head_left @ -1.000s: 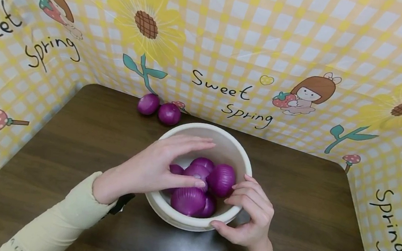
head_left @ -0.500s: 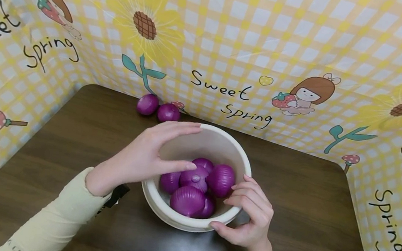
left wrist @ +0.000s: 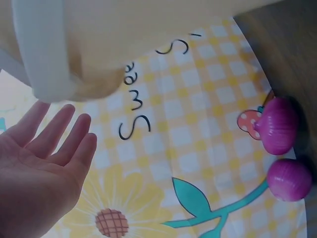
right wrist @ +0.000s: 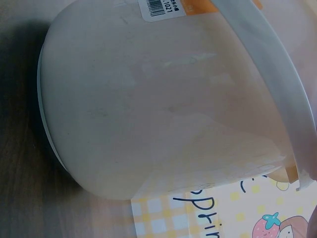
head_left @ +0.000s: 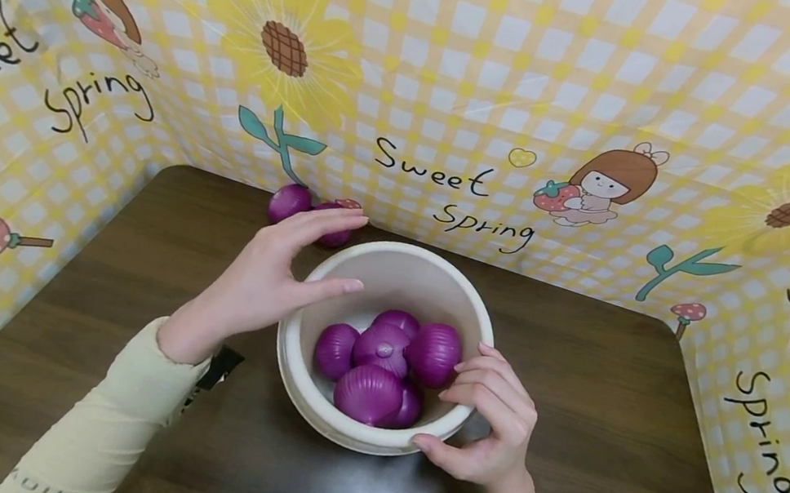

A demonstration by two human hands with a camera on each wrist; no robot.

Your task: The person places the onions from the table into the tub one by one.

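Note:
A white plastic pot (head_left: 420,282) stands on the table, holding several purple onions (head_left: 368,394) in its lower part. My right hand (head_left: 496,411) grips the pot's right rim, fingers inside and thumb along the near edge. Over the left rim hovers my left hand (head_left: 269,272), holding nothing, its fingers extended and thumb apart. Behind the pot lie two more onions; the left one (head_left: 289,203) shows almost whole, the right one (head_left: 337,237) is partly covered by my left fingers in the head view. The left wrist view shows the left palm (left wrist: 44,178) bare.
The dark wooden table (head_left: 592,386) is walled in by yellow checked cloth (head_left: 447,64) at the back and both sides. A label with a barcode (right wrist: 157,9) is stuck on the pot's outer wall in the right wrist view.
My left hand has moved out of the pot, left and toward the back, now overlapping one of the two outer onions. The right hand keeps its grip on the rim.

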